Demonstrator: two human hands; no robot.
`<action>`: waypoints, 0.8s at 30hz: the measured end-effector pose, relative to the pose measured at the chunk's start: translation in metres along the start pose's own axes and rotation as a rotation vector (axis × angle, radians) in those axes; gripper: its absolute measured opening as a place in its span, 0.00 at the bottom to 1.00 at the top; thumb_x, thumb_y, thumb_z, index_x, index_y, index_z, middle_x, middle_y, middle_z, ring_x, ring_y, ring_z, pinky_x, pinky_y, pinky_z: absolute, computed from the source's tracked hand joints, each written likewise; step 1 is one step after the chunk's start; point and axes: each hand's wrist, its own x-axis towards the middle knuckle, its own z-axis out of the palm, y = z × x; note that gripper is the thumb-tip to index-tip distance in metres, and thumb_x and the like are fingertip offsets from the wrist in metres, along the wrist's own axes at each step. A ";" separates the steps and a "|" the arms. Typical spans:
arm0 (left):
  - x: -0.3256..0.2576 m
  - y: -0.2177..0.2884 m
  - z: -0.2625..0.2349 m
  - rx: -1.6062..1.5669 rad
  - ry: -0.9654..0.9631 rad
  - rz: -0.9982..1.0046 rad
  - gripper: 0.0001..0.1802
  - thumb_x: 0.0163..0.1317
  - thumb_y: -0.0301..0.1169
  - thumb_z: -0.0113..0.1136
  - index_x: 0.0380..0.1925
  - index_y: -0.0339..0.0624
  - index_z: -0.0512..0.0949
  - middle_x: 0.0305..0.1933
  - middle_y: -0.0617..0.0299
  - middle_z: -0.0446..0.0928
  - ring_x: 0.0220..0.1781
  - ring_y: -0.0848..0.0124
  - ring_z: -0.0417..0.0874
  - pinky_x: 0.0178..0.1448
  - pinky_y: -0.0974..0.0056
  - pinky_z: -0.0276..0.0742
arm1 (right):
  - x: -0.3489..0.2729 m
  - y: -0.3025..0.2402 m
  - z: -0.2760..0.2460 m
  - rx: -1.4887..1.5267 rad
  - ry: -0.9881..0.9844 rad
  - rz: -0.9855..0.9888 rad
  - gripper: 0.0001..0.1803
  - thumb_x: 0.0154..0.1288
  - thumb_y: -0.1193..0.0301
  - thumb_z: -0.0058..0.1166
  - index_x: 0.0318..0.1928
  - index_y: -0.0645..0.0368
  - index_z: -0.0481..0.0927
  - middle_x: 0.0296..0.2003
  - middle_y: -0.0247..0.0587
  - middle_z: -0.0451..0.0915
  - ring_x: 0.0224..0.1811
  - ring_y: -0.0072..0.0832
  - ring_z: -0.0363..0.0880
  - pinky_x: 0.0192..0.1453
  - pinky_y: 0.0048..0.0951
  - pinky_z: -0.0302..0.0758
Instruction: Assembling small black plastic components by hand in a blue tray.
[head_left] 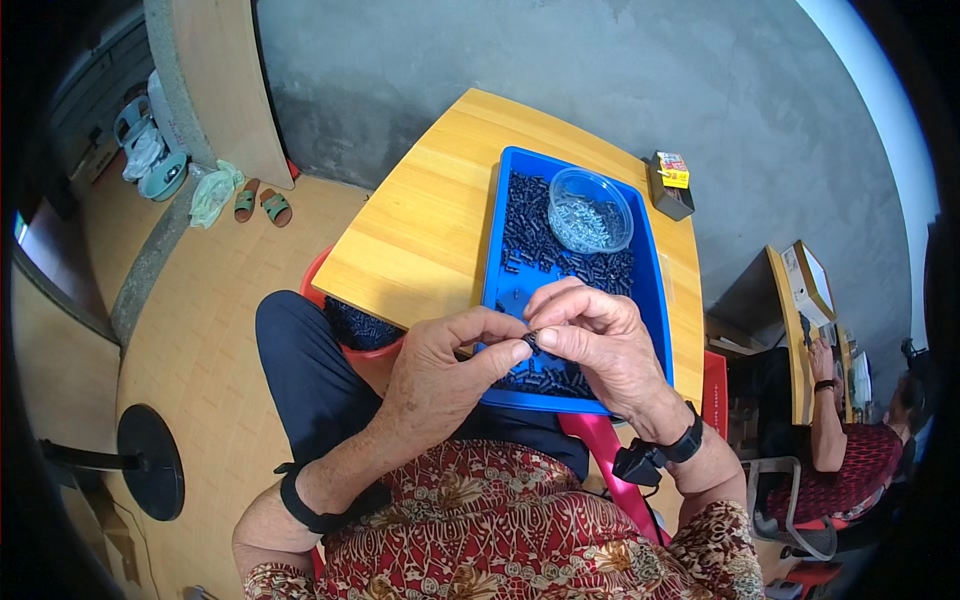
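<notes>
- The table (420, 230) is pale wood with a smooth, satin finish.
- The tray (655, 300) is glossy blue plastic.
- The bowl (590, 210) is clear plastic holding shiny metal bits.
- The small parts (530, 240) look matt black plastic.
- The wall (560, 70), at upper centre of the frame, is rough grey cement.

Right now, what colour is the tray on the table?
The tray is bright blue, seen best in the head view, the only one.

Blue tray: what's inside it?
The blue tray holds a heap of small black parts and a clear round tub of small silvery pieces. Both hands cover its near end, so what lies there is hidden.
</notes>
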 end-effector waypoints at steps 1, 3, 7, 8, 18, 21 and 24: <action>0.000 -0.001 0.000 -0.010 0.006 0.012 0.10 0.62 0.30 0.64 0.40 0.36 0.82 0.34 0.68 0.81 0.37 0.82 0.76 0.42 0.74 0.72 | 0.000 0.000 0.001 0.041 0.009 0.014 0.04 0.62 0.78 0.61 0.38 0.62 0.83 0.43 0.39 0.78 0.45 0.23 0.77 0.52 0.27 0.76; 0.000 -0.003 0.001 -0.024 0.012 0.023 0.10 0.62 0.30 0.64 0.40 0.35 0.82 0.33 0.68 0.81 0.37 0.82 0.76 0.42 0.74 0.72 | 0.000 0.001 0.002 0.079 0.017 0.030 0.04 0.62 0.78 0.61 0.38 0.63 0.83 0.43 0.39 0.78 0.44 0.23 0.77 0.51 0.26 0.76; 0.000 0.000 0.003 -0.039 0.012 0.018 0.10 0.62 0.29 0.64 0.40 0.35 0.82 0.34 0.67 0.81 0.37 0.82 0.77 0.42 0.74 0.72 | -0.002 0.002 0.000 0.005 0.026 -0.001 0.04 0.62 0.78 0.61 0.38 0.63 0.83 0.43 0.38 0.78 0.44 0.24 0.77 0.52 0.27 0.75; 0.000 0.002 0.003 -0.026 0.011 0.004 0.09 0.62 0.29 0.64 0.40 0.35 0.82 0.34 0.67 0.81 0.37 0.82 0.77 0.42 0.74 0.72 | -0.002 0.002 0.000 -0.045 0.031 -0.020 0.05 0.61 0.77 0.62 0.38 0.63 0.83 0.43 0.39 0.79 0.44 0.26 0.77 0.52 0.29 0.75; -0.002 0.008 -0.002 -0.257 -0.008 -0.152 0.11 0.64 0.29 0.63 0.43 0.34 0.81 0.37 0.66 0.81 0.39 0.82 0.77 0.44 0.75 0.72 | -0.004 -0.003 0.011 -0.925 0.061 -0.595 0.15 0.49 0.78 0.68 0.40 0.60 0.82 0.40 0.40 0.81 0.44 0.38 0.77 0.50 0.37 0.72; -0.001 0.008 -0.002 -0.292 -0.020 -0.162 0.11 0.64 0.30 0.63 0.43 0.34 0.81 0.38 0.66 0.81 0.40 0.82 0.76 0.46 0.75 0.71 | -0.002 -0.003 0.012 -0.930 0.120 -0.619 0.16 0.47 0.78 0.69 0.39 0.60 0.82 0.40 0.40 0.81 0.44 0.39 0.77 0.50 0.37 0.72; -0.001 0.007 -0.003 -0.290 -0.007 -0.179 0.11 0.64 0.30 0.63 0.42 0.35 0.82 0.38 0.66 0.81 0.41 0.82 0.76 0.46 0.74 0.71 | 0.002 -0.002 0.010 -1.005 0.099 -0.716 0.16 0.46 0.77 0.70 0.38 0.60 0.81 0.39 0.40 0.81 0.43 0.39 0.77 0.48 0.37 0.72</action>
